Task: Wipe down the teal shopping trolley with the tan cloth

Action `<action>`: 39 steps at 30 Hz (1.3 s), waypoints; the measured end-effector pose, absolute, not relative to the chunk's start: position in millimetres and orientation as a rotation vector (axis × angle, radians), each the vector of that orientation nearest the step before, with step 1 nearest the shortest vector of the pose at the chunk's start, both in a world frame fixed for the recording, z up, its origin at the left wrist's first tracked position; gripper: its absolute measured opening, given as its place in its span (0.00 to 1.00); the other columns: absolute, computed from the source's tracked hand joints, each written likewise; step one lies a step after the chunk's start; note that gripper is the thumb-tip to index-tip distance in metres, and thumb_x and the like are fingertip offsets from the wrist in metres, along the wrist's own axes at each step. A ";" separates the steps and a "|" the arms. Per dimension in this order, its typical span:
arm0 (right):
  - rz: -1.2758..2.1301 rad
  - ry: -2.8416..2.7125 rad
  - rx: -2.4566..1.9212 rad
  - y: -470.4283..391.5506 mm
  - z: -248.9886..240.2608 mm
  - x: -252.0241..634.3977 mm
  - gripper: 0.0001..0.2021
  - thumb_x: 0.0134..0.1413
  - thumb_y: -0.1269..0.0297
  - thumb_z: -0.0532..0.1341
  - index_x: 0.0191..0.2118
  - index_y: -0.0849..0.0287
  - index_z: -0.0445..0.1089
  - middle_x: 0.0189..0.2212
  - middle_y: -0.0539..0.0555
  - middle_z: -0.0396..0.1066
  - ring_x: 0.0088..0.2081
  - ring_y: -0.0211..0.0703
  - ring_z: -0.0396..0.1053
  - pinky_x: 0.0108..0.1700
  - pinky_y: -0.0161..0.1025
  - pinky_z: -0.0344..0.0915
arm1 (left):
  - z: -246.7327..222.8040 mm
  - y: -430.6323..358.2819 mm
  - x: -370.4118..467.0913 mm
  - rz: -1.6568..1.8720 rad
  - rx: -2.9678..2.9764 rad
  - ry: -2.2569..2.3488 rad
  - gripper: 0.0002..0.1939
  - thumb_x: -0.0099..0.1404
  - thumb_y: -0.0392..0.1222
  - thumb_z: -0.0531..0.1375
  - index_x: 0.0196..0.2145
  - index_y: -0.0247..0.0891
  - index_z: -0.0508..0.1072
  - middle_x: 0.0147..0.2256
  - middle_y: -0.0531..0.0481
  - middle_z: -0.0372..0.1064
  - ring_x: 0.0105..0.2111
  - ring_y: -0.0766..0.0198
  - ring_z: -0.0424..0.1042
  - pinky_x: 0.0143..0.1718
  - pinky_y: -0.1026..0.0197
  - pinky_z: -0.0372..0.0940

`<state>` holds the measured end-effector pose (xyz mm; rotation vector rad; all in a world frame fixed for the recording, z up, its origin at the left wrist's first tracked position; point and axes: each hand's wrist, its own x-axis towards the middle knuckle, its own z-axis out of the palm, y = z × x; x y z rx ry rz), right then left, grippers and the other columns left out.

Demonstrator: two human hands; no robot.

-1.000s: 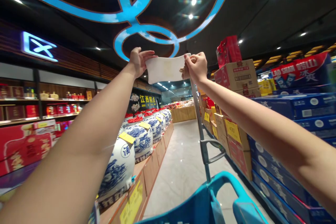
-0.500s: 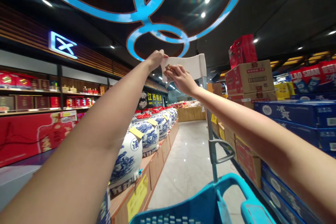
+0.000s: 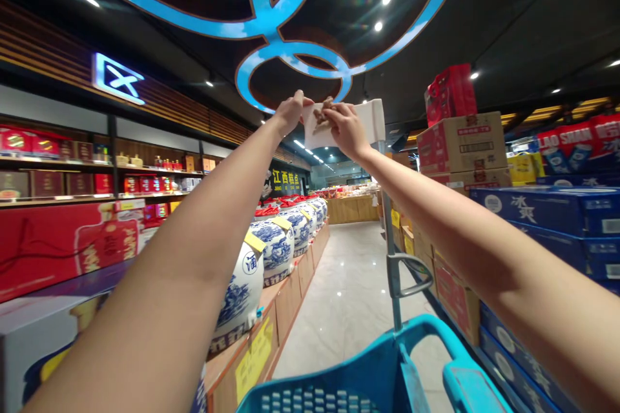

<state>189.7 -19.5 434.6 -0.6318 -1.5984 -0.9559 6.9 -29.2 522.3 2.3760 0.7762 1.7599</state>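
Observation:
Ahead of me, at about the height of the ceiling lights, a white sheet-like panel (image 3: pixel 372 121) is at the top of a thin grey pole (image 3: pixel 389 226). My left hand (image 3: pixel 292 111) pinches the panel's left edge, fingers closed. Across the panel's front, my right hand (image 3: pixel 346 126) is closed on a small brown, lumpy, crumpled thing (image 3: pixel 323 114); I cannot make out its kind. The brown thing lies against or just in front of the white surface. Below, a turquoise shopping basket cart (image 3: pixel 339 374) stands close to me, beside the pole.
Blue-and-white jars (image 3: pixel 271 248) line a wooden ledge (image 3: pixel 276 316) on the left. Shelves with boxed goods (image 3: pixel 72 184) rise behind them. Stacked blue cartons (image 3: pixel 557 213) and brown cartons (image 3: pixel 460 142) border the right. A pale tiled aisle (image 3: pixel 339 284) runs between.
My right hand and the brown thing have shifted slightly right and up across the white panel. My left hand keeps its hold on the edge. The view has moved a little.

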 end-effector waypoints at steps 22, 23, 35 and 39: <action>-0.902 -1.529 -0.633 -25.8 440.0 226.6 0.30 0.59 0.80 0.54 0.62 0.55 0.79 0.63 0.60 0.77 0.67 0.58 0.69 0.75 0.60 0.67 | 530.8 -62.5 -17.5 1.503 2.759 0.893 0.26 0.47 0.24 0.63 0.43 0.38 0.88 0.44 0.46 0.85 0.56 0.45 0.81 0.63 0.55 0.69; -0.884 -1.512 -0.635 -25.9 440.9 224.4 0.30 0.60 0.80 0.54 0.62 0.55 0.79 0.63 0.60 0.77 0.67 0.58 0.69 0.74 0.61 0.67 | 533.9 -61.2 -19.0 1.483 2.792 0.914 0.27 0.47 0.24 0.62 0.42 0.39 0.88 0.43 0.47 0.85 0.56 0.45 0.81 0.63 0.55 0.69; -0.924 -1.550 -0.646 -25.2 439.2 195.7 0.31 0.64 0.79 0.53 0.66 0.51 0.76 0.65 0.59 0.75 0.69 0.59 0.65 0.75 0.60 0.67 | 524.2 -35.0 -7.8 1.796 2.658 0.726 0.23 0.53 0.28 0.62 0.45 0.38 0.83 0.52 0.43 0.84 0.61 0.46 0.77 0.64 0.52 0.70; -0.903 -1.523 -0.621 -19.1 451.5 208.1 0.32 0.63 0.78 0.53 0.67 0.52 0.75 0.64 0.59 0.74 0.69 0.61 0.65 0.75 0.62 0.66 | 508.6 -27.6 -1.5 1.872 2.377 0.600 0.24 0.56 0.28 0.62 0.51 0.37 0.80 0.55 0.43 0.83 0.58 0.50 0.79 0.59 0.53 0.75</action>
